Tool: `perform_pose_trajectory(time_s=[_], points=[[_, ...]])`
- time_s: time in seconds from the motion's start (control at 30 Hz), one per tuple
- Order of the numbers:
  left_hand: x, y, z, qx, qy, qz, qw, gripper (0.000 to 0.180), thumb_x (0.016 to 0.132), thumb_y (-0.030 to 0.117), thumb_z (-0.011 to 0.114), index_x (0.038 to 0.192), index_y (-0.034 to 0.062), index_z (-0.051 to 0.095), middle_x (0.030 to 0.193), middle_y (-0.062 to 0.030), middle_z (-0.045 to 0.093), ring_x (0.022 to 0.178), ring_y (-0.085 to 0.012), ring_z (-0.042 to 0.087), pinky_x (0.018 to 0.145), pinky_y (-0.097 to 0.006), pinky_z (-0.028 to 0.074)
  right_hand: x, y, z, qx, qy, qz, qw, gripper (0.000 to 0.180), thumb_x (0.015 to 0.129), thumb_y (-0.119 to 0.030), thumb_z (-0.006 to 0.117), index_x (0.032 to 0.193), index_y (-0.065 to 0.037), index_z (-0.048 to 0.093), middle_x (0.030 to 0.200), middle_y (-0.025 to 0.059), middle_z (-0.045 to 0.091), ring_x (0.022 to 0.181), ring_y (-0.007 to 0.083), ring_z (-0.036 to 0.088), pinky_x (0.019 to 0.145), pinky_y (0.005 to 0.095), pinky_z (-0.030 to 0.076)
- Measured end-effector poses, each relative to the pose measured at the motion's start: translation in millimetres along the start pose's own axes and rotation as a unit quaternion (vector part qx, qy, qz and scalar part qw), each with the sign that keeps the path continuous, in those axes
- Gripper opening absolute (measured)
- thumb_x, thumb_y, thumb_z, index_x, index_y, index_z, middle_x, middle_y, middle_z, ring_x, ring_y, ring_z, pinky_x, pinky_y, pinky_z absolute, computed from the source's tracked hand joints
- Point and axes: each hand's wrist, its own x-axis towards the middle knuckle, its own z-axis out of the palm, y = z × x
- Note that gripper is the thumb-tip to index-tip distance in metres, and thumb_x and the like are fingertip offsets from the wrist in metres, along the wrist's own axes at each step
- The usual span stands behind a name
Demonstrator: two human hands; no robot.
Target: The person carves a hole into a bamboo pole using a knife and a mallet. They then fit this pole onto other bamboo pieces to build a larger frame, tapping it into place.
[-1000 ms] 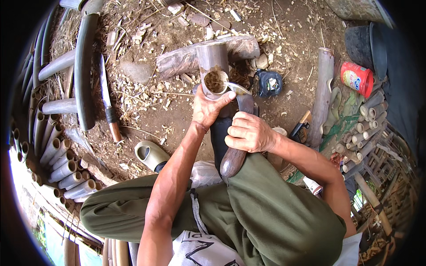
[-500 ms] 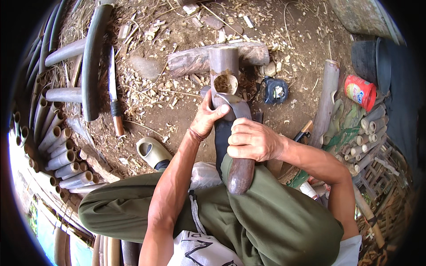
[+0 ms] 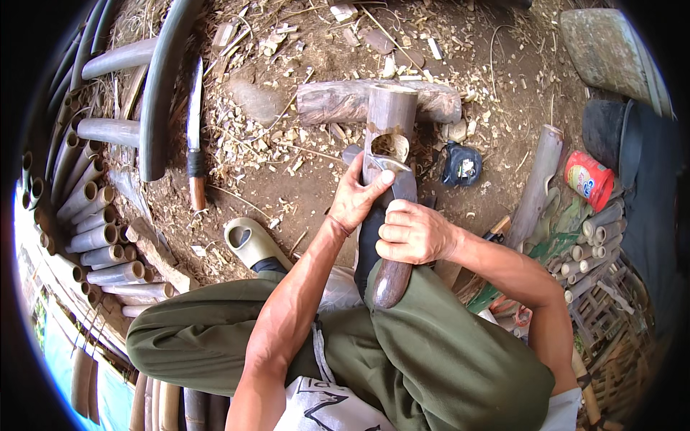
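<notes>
A thick bamboo tube (image 3: 392, 111) points away from me, with an oval hole cut in its upper side. My left hand (image 3: 357, 195) is closed round its nearer part, and the thumb presses on the blade of a knife. That broad, curved knife (image 3: 392, 282) has a dark, rounded wooden handle, which my right hand (image 3: 415, 233) grips above my knee. Its blade lies across the tube at the near edge of the hole. Pale chips show inside the opening. The blade's cutting edge is partly hidden.
The tube's far end rests on a short log (image 3: 330, 100). Left lie a long knife (image 3: 194, 133) and stacked bamboo pieces (image 3: 108, 235). On the right are a black bundle (image 3: 461, 164), a red container (image 3: 589, 180) and a notched bamboo length (image 3: 535, 179). Wood chips litter the dirt floor.
The whole scene has shifted rightward in view. Against the tube, the knife has moved slightly forward toward the hole, its handle swinging a little left. Both hands keep their holds.
</notes>
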Motion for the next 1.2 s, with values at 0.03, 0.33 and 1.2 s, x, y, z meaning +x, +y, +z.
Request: perform_pose_trajectory(time_s=[0.03, 0.33, 1.2], points=[[0.6, -2.3, 0.6, 0.021, 0.015, 0.013, 1.0, 0.068, 0.086, 0.034, 0.077, 0.136, 0.0004, 0.045, 0.12, -0.0076, 0.061, 0.108, -0.0149, 0.056, 0.096, -0.03, 0.045, -0.1, 2.6, 0.7, -0.012, -0.001, -0.009, 1.0, 0.018, 0.067, -0.02, 0.061, 0.081, -0.008, 0.059, 0.071, -0.0002, 0.045, 0.069, 0.0171, 0.05, 0.076, 0.0343, 0.046], [1.1, -6.3, 8.2, 0.068, 0.071, 0.037, 0.994, 0.083, 0.085, 0.044, 0.075, 0.141, -0.0045, 0.039, 0.123, -0.0142, 0.059, 0.111, -0.0185, 0.056, 0.097, -0.033, 0.046, 12.3, 2.6, -4.7, -0.025, 0.02, 0.028, 0.999, 0.015, 0.069, -0.018, 0.062, 0.079, -0.008, 0.059, 0.073, 0.0, 0.049, 0.073, 0.0176, 0.055, 0.08, 0.0345, 0.048], [3.7, 51.0, -16.8, 0.257, 0.137, -0.124, 0.948, 0.079, 0.074, 0.058, 0.078, 0.116, -0.0084, 0.065, 0.106, -0.0199, 0.068, 0.097, -0.0218, 0.063, 0.086, -0.034, 0.049, 71.0, 72.4, -65.3, 0.438, 0.345, 0.416, 0.718, 0.01, 0.088, -0.008, 0.062, 0.087, -0.004, 0.053, 0.063, 0.0008, 0.05, 0.048, 0.0094, 0.045, 0.049, 0.0286, 0.043]])
